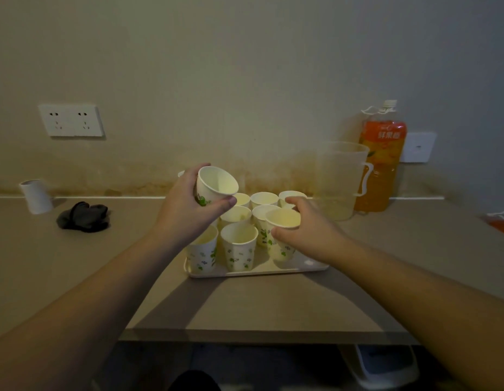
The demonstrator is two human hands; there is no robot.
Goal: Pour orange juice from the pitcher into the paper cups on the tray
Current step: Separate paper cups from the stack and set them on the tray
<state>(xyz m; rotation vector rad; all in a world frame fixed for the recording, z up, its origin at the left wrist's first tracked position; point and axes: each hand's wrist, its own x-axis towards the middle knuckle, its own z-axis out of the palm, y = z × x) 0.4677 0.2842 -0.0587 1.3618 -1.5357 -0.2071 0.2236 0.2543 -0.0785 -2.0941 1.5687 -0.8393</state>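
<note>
Dim yellowish light; soft focus; warped edges

One camera only, worn on my head. It looks forward and down over both my forearms onto the surface [301,300], facing the wall [245,66] square-on. Wide lens; edges bend. The tray [256,273] sits mid-frame within arm's reach, the surface's near edge low in frame, floor below it. No second view to overlap.
</note>
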